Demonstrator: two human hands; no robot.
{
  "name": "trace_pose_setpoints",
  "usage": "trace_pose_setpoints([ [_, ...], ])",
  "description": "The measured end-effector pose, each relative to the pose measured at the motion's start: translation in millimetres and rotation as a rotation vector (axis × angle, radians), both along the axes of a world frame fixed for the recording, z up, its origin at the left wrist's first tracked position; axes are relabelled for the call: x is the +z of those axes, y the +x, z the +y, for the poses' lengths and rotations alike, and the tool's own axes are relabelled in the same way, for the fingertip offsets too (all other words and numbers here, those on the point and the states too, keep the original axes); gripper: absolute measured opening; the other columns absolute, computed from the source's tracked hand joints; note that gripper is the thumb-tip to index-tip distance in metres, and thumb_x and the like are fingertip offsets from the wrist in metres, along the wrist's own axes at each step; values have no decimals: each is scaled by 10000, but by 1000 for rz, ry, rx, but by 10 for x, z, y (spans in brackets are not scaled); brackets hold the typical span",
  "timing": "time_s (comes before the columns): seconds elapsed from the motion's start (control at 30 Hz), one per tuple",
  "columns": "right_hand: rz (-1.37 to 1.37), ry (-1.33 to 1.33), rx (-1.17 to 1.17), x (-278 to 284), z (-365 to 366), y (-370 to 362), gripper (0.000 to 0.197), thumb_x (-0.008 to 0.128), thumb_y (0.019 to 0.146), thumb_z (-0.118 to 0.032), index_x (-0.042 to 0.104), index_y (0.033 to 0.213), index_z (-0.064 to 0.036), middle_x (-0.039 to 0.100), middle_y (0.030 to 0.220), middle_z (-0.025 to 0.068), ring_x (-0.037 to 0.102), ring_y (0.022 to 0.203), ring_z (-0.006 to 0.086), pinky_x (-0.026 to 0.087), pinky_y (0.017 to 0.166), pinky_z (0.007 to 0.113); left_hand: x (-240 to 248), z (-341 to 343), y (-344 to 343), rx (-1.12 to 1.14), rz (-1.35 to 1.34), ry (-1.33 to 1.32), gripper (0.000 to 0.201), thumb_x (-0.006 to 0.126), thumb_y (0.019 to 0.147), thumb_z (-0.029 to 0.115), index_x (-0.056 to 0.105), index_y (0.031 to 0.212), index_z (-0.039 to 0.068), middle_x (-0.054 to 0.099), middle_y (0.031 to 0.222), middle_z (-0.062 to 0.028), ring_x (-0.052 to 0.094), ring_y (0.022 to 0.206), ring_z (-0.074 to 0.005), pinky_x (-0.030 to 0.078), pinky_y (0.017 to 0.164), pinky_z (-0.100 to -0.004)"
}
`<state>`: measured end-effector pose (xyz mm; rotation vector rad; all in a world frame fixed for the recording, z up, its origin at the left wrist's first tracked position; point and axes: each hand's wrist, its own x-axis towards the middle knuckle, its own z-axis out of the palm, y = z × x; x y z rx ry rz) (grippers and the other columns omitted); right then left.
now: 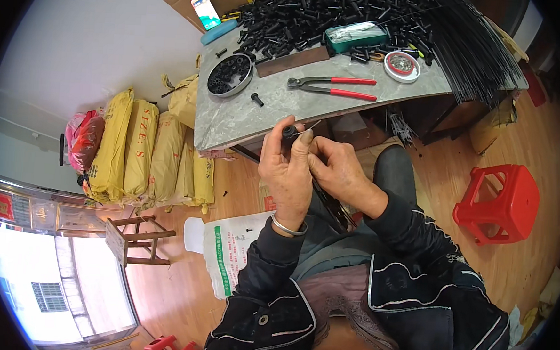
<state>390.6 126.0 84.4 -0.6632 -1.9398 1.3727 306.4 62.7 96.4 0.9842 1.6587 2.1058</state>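
Note:
My left hand (288,172) is closed around a small black tubular piece (289,132), its round, ringed end facing up between thumb and fingers. A thin wire (314,125) sticks out beside the thumb tip. Right up against it, my right hand (344,172) is closed in a pinch; what its fingers hold is hidden. Thin black rods (330,207) hang below both hands, over my lap. Ahead on the grey table (228,124) lie red-handled pincers (333,86) and one loose black piece (257,99) of a similar tubular kind.
A round dish (209,87) of black rings, a green box (355,38), a white tub (402,67), heaped black pieces (283,15) and long black rods (470,58) cover the table. Yellow sacks (139,147) stand left, a red stool (499,204) right, a wooden stool (138,240) lower left.

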Motion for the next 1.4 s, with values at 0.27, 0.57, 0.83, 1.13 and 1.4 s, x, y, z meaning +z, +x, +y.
trace_pose_setpoints([
  [0.27, -40, 48, -14, 28, -29, -61, 210, 644, 820, -183, 584, 747, 3, 623, 692, 186, 619, 661, 378, 477, 584, 435, 191, -108, -159, 34, 49, -163, 220, 717, 834, 81, 654, 1020, -18, 603, 873, -33, 539, 795, -99, 441, 707, -232],
  [0.57, -59, 238, 14, 73, -78, -94, 265, 672, 816, -262, 611, 742, -14, 627, 675, 164, 631, 643, 351, 492, 589, 436, 211, -202, -236, 73, 86, -224, 173, 701, 840, 85, 649, 967, -21, 572, 835, -3, 520, 788, -80, 426, 695, -219],
  [0.83, 11, 41, -3, 112, 56, 61, 289, 719, 814, -300, 629, 802, -26, 612, 682, 118, 582, 575, 231, 466, 564, 326, 299, -246, -273, -168, -44, -157, 187, 708, 851, 101, 659, 1003, 4, 564, 906, 22, 517, 814, -62, 421, 712, -189],
  [1.13, 35, -341, 329, -8, 155, 96, 252, 647, 907, -203, 607, 778, 10, 525, 627, -23, 435, 595, 34, 367, 520, 232, 343, -326, -396, -304, -7, -247, 195, 703, 856, 122, 621, 998, 17, 554, 942, 6, 514, 849, -67, 419, 755, -197],
  [1.4, -18, -246, 310, 50, 116, 87, 254, 656, 884, -177, 608, 736, 24, 519, 587, 2, 437, 574, 43, 371, 501, 249, 383, -362, -553, -443, 91, -297, 229, 711, 846, 170, 629, 1007, 29, 581, 963, -6, 531, 922, -98, 418, 837, -238],
])
